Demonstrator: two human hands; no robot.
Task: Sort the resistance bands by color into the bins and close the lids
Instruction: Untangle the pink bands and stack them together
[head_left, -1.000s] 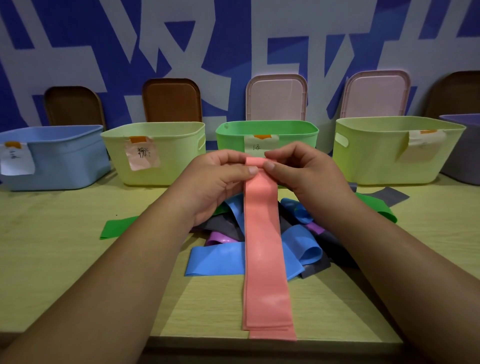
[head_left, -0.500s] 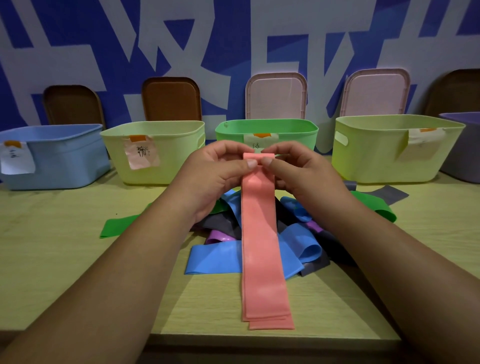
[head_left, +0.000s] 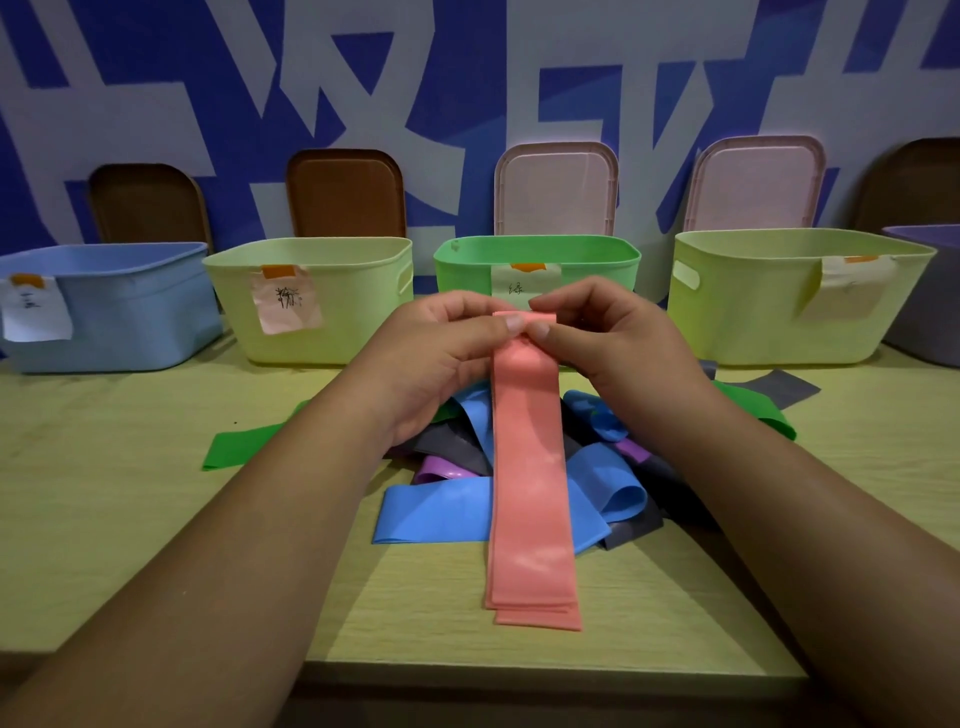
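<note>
Left hand (head_left: 441, 358) and right hand (head_left: 608, 348) both pinch the far end of the pink band (head_left: 530, 467), thumbs on top and tips almost meeting, held up just in front of the green bin (head_left: 535, 254). The band is folded into several flat layers. It runs straight toward the near edge, draped over the loose pile, with its near end lying on the worktop (head_left: 104, 493) and the layer edges staggered. Pile under it: blue bands (head_left: 436, 512), a purple band (head_left: 441, 470), dark grey bands (head_left: 784, 391), a green band (head_left: 244, 447) sticking out left, and a second green band (head_left: 753, 410) by the right forearm. Five open bins sit in a row at the far side, left to right: blue bin (head_left: 119, 312), left yellow-green bin (head_left: 332, 322), green bin, right yellow-green bin (head_left: 769, 332), purple bin (head_left: 930, 291) cut off by the frame. The first four carry paper labels (head_left: 288, 304) on the front; the writing is too small to read. Lids lean upright on the wall behind: brown lids (head_left: 345, 192) and pink lids (head_left: 556, 187). Bin contents are hidden from this angle.
</note>
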